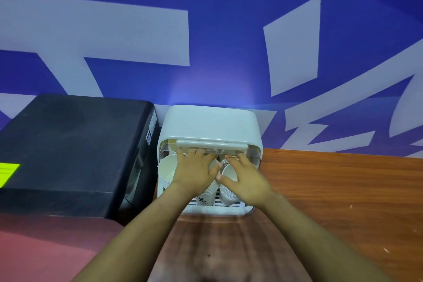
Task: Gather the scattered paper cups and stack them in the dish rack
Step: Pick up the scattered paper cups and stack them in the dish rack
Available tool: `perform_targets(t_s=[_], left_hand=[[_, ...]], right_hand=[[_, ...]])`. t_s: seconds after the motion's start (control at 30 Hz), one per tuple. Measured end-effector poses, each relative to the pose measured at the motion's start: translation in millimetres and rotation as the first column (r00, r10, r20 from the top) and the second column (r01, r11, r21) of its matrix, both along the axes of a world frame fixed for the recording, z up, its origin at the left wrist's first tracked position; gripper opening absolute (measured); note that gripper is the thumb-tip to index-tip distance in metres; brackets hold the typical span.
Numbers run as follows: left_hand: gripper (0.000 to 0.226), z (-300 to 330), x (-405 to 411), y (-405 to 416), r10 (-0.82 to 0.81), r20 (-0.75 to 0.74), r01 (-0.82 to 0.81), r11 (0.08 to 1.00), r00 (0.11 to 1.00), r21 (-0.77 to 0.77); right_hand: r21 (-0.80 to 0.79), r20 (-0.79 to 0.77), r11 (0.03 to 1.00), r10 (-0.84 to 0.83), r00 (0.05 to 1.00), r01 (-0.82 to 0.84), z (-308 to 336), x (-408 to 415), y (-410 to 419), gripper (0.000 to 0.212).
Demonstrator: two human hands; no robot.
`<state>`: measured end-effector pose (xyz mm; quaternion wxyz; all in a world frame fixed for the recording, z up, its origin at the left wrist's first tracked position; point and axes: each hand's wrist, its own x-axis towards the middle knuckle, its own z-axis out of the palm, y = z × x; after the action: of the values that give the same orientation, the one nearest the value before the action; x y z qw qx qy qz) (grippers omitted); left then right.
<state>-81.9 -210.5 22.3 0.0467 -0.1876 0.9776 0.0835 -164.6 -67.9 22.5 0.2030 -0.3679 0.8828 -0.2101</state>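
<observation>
Both hands, left hand [194, 170] and right hand [246, 178], reach with fingers spread flat over stacked paper cups [167, 173] inside the white dish rack [210, 123], neither grip clamped on anything.

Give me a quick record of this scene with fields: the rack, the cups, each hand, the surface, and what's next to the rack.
rack: white plastic dish rack with a rolled-back clear cover, standing against the blue wall
cups: stacks of white paper cups lying tilted inside the rack, mouths toward the camera
left hand: left hand reaching into the rack, fingers spread under the cover handle
right hand: right hand beside it, fingers extended under the handle, thumb at a cup rim
surface: brown wooden counter
neighbour: black box-shaped appliance directly left of the rack
</observation>
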Motion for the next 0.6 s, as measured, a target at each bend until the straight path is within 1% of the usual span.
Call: perform_targets(t_s=[0.07, 0.1, 0.17, 0.27, 0.33, 0.47, 0.53, 0.6], left_hand=[[0.083, -1, 16, 0, -0.041, -0.02, 0.042, 0.999, 0.999, 0.023], [0.089, -2, 22, 0, -0.06, 0.003, 0.06, 0.998, 0.998, 0.025], [0.091, -5, 32, 0, -0.084, 0.067, 0.084, 0.996, 0.994, 0.006], [0.076, -6, 34, 4, -0.105, 0.09, 0.108, 0.994, 0.99, -0.025], [0.068, -8, 31, 9, -0.102, 0.066, 0.105, 0.993, 0.993, -0.055], [0.045, -10, 26, 14, -0.087, 0.038, 0.091, 0.987, 0.995, -0.13], [0.041, -11, 25, 15, -0.075, 0.021, 0.078, 0.987, 0.997, -0.139], [0.035, -13, 25, 16, -0.078, -0.041, 0.071, 0.987, 0.996, -0.146]], right_hand=[[-0.048, -0.007, 0.999, -0.005, 1.0, 0.004, -1, 5, 11, 0.069], [-0.075, -0.018, 0.997, -0.014, 1.0, 0.012, -1, 8, 17, 0.07], [-0.095, -0.044, 0.995, -0.042, 0.998, 0.038, -6, 12, 28, 0.076], [-0.055, 0.005, 0.992, -0.11, 0.994, 0.11, -14, 21, 35, 0.085], [-0.095, 0.052, 0.98, -0.168, 0.984, 0.173, -19, 24, 34, 0.088], [-0.156, 0.084, 0.952, -0.252, 0.964, 0.263, -22, 24, 27, 0.081], [-0.163, 0.077, 0.945, -0.275, 0.958, 0.284, -20, 23, 23, 0.078], [-0.181, 0.05, 0.936, -0.298, 0.953, 0.302, -19, 21, 16, 0.076]])
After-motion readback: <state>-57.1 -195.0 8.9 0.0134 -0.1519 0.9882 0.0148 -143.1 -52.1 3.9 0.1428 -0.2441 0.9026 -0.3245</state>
